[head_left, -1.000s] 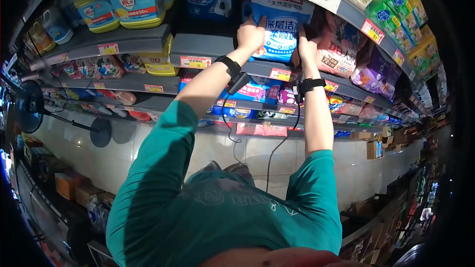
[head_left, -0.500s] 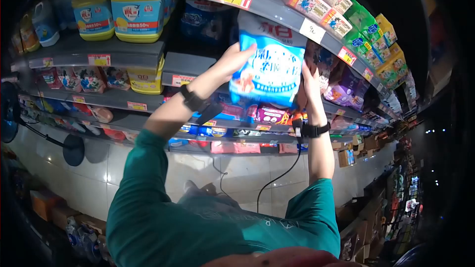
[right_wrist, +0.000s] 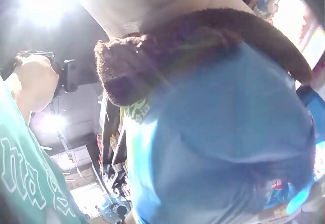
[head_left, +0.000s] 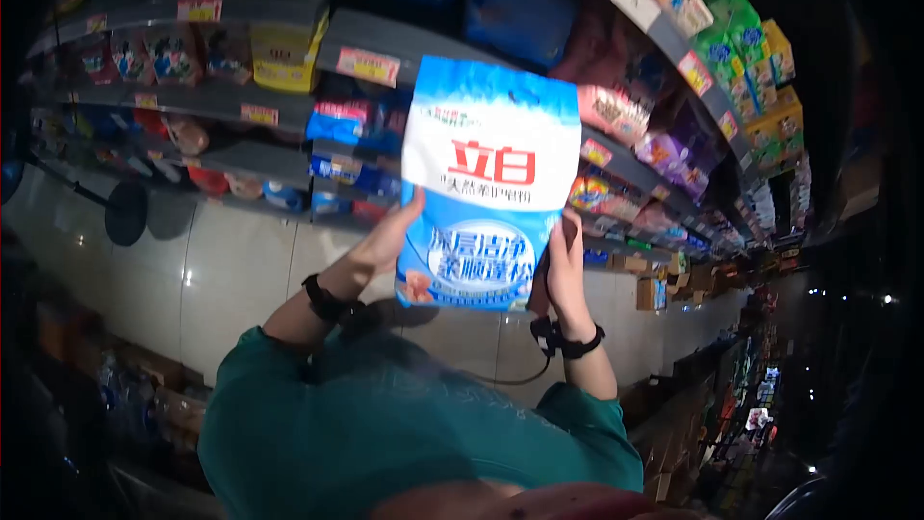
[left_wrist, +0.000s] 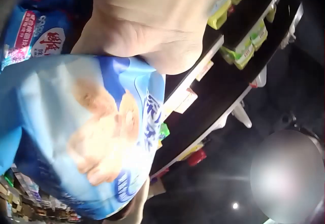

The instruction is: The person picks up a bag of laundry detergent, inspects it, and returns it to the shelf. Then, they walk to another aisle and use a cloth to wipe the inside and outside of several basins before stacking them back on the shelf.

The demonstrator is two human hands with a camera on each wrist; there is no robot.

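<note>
A blue and white bag of washing powder [head_left: 493, 130] with red characters is held up in front of the chest, its printed front facing the head camera. My left hand [head_left: 383, 239] grips its lower left side, thumb on the front. On the opposite edge, my right hand [head_left: 568, 274] holds the bag with a brown fuzzy cloth [right_wrist: 167, 56] between palm and plastic. The left wrist view shows the bag's side [left_wrist: 96, 132] bulging below the hand. Fingers behind the bag are hidden.
Store shelves [head_left: 144, 10] ahead carry detergent bags, boxes and a yellow pack [head_left: 286, 53]. Another blue bag [head_left: 520, 14] sits deeper on the upper shelf. A round black stand base [head_left: 126, 214] is on the tiled floor [head_left: 231, 265] at left. Cardboard boxes [head_left: 652, 294] lie at right.
Both hands have drawn the bag of washing powder off the upper shelf and brought it back toward the body. It has tipped so its whole front now shows.
</note>
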